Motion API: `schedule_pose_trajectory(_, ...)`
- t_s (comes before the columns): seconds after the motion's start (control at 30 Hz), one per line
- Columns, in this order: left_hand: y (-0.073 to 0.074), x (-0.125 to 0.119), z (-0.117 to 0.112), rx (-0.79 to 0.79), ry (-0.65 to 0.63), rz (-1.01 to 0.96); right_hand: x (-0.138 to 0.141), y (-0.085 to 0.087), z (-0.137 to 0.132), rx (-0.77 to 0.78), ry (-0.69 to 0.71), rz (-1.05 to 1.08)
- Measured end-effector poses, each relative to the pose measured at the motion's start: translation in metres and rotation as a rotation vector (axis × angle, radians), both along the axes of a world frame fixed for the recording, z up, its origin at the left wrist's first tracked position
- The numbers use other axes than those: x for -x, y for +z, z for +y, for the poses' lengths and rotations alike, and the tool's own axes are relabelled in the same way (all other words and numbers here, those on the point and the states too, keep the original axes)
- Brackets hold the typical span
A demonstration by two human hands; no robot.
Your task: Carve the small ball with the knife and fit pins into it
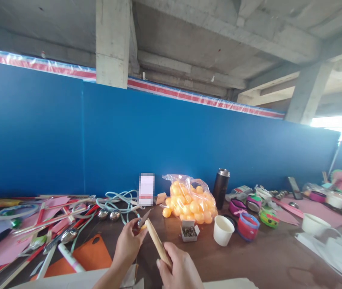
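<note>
My left hand (129, 242) is closed around a small tool with a pointed metal blade (144, 218), its tip up and to the right. Its handle is mostly hidden by my fingers, so its exact kind is unclear. In my right hand (180, 265) is a pale wooden stick (156, 240), gripped near its lower end and slanting up to the left. The stick's top end comes close to the blade; whether they touch I cannot tell. Just beyond, a small open box (189, 232) of tiny metal pieces sits on the brown table (219, 267).
A clear bag of orange balls (189, 202), a white paper cup (223, 230) and a black bottle (221, 188) stand behind. Leftward lie an orange sheet (94, 255), a pale blue cord (116, 200) and cluttered sticks. Wrist straps (248, 226) lie rightward. A blue partition (173, 136) rises behind.
</note>
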State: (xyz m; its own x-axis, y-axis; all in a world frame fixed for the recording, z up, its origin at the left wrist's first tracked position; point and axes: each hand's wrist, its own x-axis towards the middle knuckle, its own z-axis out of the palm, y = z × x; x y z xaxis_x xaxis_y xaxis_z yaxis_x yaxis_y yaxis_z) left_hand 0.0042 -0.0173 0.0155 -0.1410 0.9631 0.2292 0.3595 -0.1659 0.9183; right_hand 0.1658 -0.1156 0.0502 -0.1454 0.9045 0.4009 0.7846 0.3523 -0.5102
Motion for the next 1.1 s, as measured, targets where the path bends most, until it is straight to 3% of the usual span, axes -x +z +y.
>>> schedule_pose_trajectory(0.73, -0.004, -0.001, 0.002, 0.0, -0.005, 0.035, 0.0, 0.002, 0.001, 0.033, -0.012, -0.019)
schedule_pose_trajectory(1.1, 0.011, -0.004, -0.008, 0.097, -0.076, -0.008, 0.008, -0.01, 0.003, 0.202, -0.004, -0.11)
